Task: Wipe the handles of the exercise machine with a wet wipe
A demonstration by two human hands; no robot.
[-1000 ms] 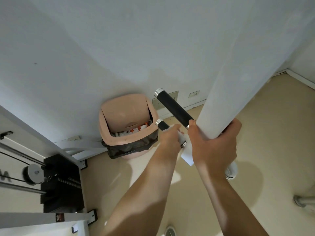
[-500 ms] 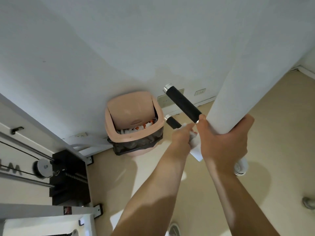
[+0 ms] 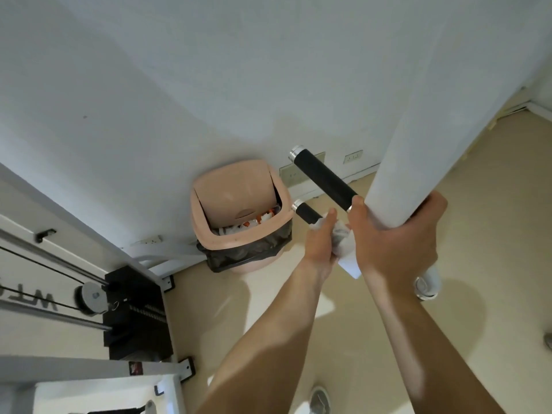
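Handles on the exercise machine are two short black grips with shiny metal end caps, sticking out side by side from a thick white bar. The upper handle is bare along its whole black length. The lower handle shows only its capped tip and a short black stretch; the rest is covered by the wet wipe, a crumpled white wad with a flat corner hanging below. The left hand is closed around that wipe and the lower handle. The right hand is wrapped around the white bar just beside the handles' roots, thumb touching the metal collar of the upper one. Beyond the handles, a pink bin with a black liner stands on the beige floor against the wall, holding what looks like litter.
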